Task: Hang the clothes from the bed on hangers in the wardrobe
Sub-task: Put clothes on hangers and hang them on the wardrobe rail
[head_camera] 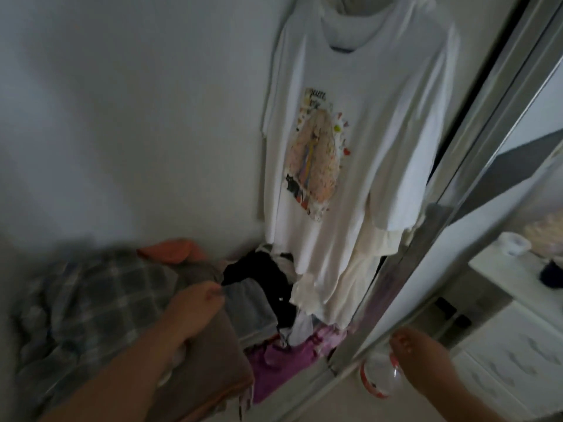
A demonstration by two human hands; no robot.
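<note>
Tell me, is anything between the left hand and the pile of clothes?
Nothing visible is in the way. The left hand is already down on the pile of clothes, with its fingers at a grey folded piece. The picture is too blurry to tell if it's gripping.

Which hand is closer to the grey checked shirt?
Left. The left hand rests right beside the grey checked shirt; the right hand is far off by the mirror door.

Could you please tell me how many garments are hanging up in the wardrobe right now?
2 that I can make out: a white printed T-shirt hanging in front, and a cream garment directly behind it, showing below its hem. More may be hidden behind them.
</note>
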